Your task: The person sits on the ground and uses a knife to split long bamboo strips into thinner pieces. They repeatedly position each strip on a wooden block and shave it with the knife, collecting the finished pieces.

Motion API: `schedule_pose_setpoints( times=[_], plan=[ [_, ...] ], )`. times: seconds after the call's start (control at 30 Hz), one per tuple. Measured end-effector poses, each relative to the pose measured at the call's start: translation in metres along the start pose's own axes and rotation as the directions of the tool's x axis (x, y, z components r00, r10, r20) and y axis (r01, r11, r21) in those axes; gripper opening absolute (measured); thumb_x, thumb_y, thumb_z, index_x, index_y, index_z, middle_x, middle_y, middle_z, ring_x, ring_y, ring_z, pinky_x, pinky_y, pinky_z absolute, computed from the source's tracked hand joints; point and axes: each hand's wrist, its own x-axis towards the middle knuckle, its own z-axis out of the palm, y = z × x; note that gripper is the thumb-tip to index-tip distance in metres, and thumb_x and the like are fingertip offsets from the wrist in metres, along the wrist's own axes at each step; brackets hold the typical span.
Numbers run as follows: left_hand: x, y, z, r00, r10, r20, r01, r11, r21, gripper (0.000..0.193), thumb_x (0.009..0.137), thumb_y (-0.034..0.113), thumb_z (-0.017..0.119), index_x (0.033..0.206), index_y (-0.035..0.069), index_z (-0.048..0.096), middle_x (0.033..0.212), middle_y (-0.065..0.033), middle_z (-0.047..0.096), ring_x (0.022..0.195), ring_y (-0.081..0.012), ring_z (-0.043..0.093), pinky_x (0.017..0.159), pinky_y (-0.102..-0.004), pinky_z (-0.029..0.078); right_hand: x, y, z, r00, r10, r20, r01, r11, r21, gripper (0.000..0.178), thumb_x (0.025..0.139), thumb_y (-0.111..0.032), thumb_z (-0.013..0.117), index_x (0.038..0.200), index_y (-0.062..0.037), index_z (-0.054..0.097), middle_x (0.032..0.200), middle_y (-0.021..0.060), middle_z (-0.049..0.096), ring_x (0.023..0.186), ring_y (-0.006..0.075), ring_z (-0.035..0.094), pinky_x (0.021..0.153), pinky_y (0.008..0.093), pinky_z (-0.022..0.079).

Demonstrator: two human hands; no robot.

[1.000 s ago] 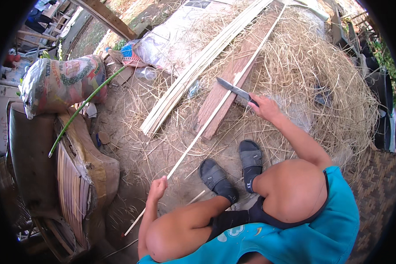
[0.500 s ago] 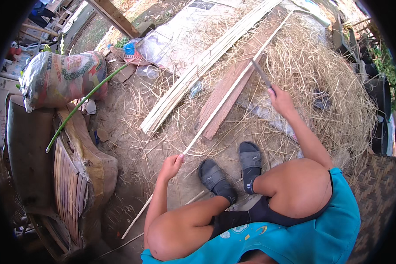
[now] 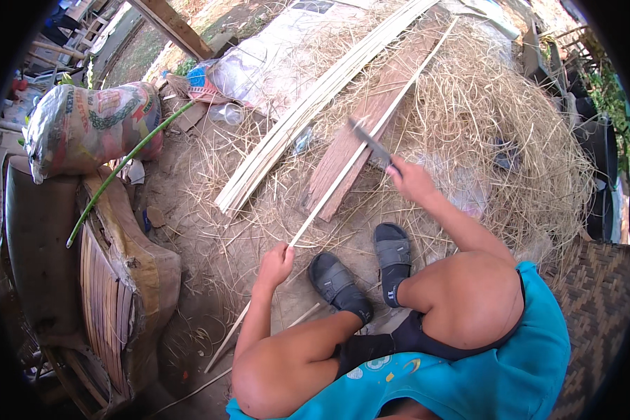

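Note:
My left hand (image 3: 277, 263) is closed around the near end of a long pale bamboo strip (image 3: 312, 217), which slants away to the upper right over a brown wooden board (image 3: 324, 180). In my right hand (image 3: 411, 181) is the dark handle of a knife (image 3: 379, 148). Its blade crosses the strip over the board; whether it presses on the strip I cannot tell. Left of the board lies a bundle of similar pale strips (image 3: 262, 159). Another strip runs out behind my left forearm, partly hidden by it.
Curly shavings (image 3: 497, 133) pile up on the right. At the left stand a stuffed sack (image 3: 98, 126), a green stalk (image 3: 129, 159) and a worn seat (image 3: 157, 269) with wooden slats. My sandalled feet (image 3: 339, 280) rest just before the board. A woven mat (image 3: 595, 308) lies at the right.
My right hand and the knife have come down and left along the strip, nearer to my left hand. My left hand keeps its hold in nearly the same place.

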Motion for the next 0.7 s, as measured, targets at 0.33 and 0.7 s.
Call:
schedule_pose_setpoints(
  times=[0.33,0.7],
  plan=[
    [-0.023,-0.012,-0.010,0.992,-0.035,0.121,-0.004,0.951,0.309,0.037,0.106,0.036,0.040,0.096,0.004,0.055,0.072,-0.0286,0.064,0.071,-0.0511,0.062,0.066,-0.0617,0.048,0.048,0.085,-0.105,0.916,0.358,-0.178,-0.376,0.924,-0.076,0.034,0.104,-0.038,0.045,0.119,-0.0106,0.059,0.083,0.0165,0.070,0.076,0.0328,0.070,0.067,0.0487,0.056],
    [-0.012,0.001,-0.013,0.982,-0.134,0.132,0.134,0.991,0.014,0.048,0.105,0.036,0.043,0.085,-0.004,0.060,0.079,-0.0310,0.059,0.079,-0.0514,0.058,0.068,-0.0541,0.044,-0.019,-0.021,0.005,0.991,-0.110,0.073,0.108,0.994,0.034,0.043,0.100,-0.044,0.052,0.131,-0.0143,0.058,0.082,0.0204,0.069,0.076,0.0399,0.069,0.072,0.0504,0.056]
  ],
)
